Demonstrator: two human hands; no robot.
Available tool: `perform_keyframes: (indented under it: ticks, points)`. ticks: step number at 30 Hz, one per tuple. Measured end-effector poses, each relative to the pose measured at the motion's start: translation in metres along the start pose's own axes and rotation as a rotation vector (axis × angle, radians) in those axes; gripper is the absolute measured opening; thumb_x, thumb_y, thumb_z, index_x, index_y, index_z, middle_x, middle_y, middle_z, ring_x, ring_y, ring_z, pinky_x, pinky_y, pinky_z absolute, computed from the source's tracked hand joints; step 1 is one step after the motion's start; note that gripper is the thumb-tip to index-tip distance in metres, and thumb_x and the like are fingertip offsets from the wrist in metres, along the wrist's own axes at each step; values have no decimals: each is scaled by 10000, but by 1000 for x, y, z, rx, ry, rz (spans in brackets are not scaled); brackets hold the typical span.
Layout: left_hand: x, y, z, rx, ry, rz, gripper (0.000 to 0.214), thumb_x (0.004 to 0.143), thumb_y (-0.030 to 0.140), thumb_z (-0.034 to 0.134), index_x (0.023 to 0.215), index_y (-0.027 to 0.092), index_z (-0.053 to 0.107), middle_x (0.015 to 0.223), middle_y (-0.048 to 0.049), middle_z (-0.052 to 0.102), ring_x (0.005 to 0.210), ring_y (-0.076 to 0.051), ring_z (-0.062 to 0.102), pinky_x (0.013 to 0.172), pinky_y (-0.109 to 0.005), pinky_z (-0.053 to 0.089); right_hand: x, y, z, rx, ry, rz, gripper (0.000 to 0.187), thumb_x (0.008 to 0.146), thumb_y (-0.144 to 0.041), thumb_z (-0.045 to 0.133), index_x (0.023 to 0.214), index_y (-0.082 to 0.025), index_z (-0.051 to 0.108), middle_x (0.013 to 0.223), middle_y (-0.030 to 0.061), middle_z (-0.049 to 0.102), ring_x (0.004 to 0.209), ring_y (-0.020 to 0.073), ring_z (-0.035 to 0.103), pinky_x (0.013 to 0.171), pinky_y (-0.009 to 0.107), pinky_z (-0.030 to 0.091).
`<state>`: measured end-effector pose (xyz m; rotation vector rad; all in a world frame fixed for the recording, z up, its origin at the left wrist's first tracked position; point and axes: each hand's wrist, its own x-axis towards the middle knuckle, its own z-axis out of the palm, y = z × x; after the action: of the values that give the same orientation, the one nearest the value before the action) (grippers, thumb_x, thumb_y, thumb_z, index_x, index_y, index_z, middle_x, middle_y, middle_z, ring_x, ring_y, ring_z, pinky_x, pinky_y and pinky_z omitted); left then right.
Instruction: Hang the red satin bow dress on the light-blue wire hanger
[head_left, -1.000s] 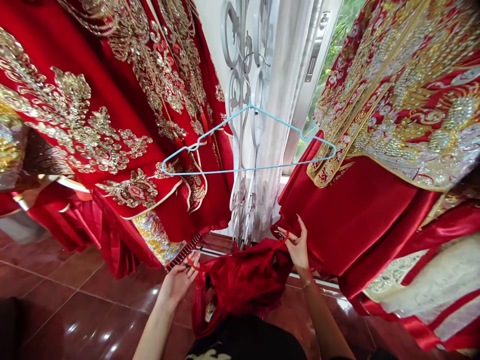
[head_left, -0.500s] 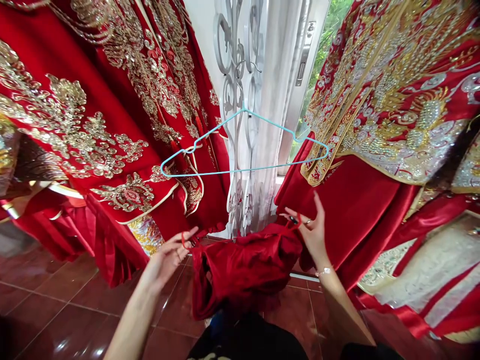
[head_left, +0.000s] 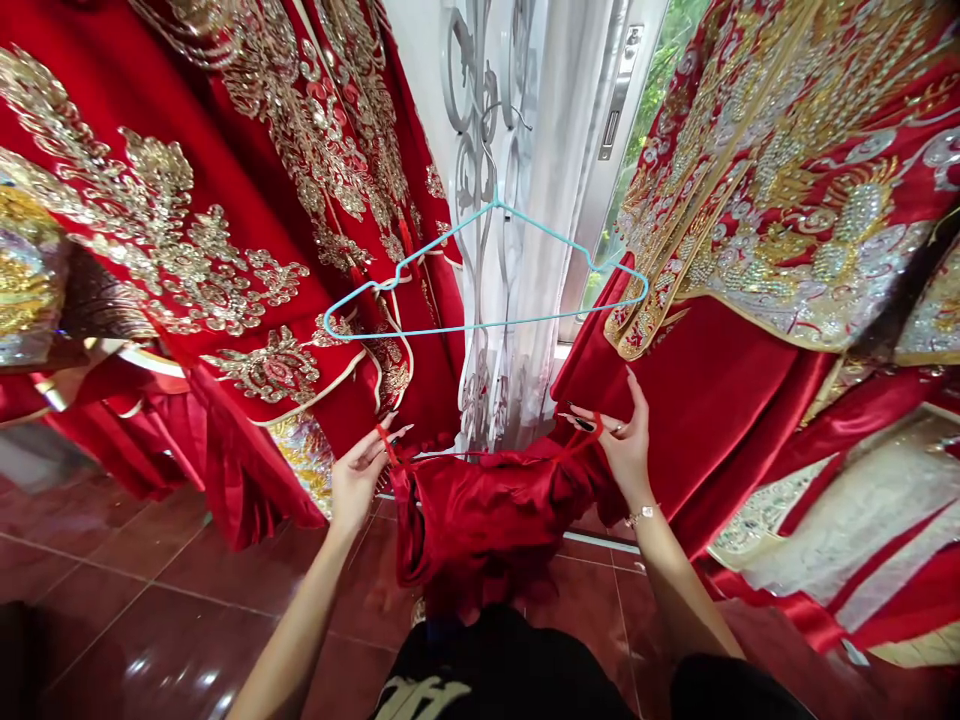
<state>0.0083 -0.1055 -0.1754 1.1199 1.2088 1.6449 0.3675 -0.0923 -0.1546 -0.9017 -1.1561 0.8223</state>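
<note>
A dark red satin garment with thin straps (head_left: 495, 515) hangs between my hands, low in front of my body. My left hand (head_left: 367, 470) has a strap at its fingers on the garment's left side. The other strap is looped on the fingers of my right hand (head_left: 624, 440), whose thumb points up. Above the garment hangs a light blue hanger (head_left: 495, 325), bare, its metal hook up near a grey scrollwork stand. Neither hand touches the hanger.
Red gowns with gold and silver beading (head_left: 262, 270) hang on the left, and beaded red gowns (head_left: 787, 220) on the right. A grey scrollwork stand (head_left: 459, 80) and white curtain (head_left: 555, 130) are behind. Glossy red tiles (head_left: 172, 620) cover the floor.
My left hand has moved up and slightly right, its fingers closing nearer the strap. The garment has risen slightly, and the right hand is almost unchanged. The view has shifted a little.
</note>
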Motion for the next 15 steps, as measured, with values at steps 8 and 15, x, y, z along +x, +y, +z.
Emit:
perform_keyframes:
  ticks: [8, 15]
  points:
    - [-8, -19, -13, -18, 172, -75, 623, 628, 270, 837, 1226, 182, 688, 1342, -158, 656, 1126, -294, 700, 677, -216, 600, 3, 20, -6, -73, 9, 12, 969, 782, -417, 755, 1570, -370, 193, 1592, 114, 359, 1030, 227, 730, 936, 413, 606]
    - [48, 82, -15, 118, 336, 365, 513, 797, 285, 756, 1284, 159, 653, 1396, -108, 621, 1148, -320, 676, 813, -368, 647, 103, -40, -30, -180, 168, -368, 1021, 811, -409, 714, 1562, -266, 38, 1327, 166, 614, 1052, 228, 718, 866, 392, 612]
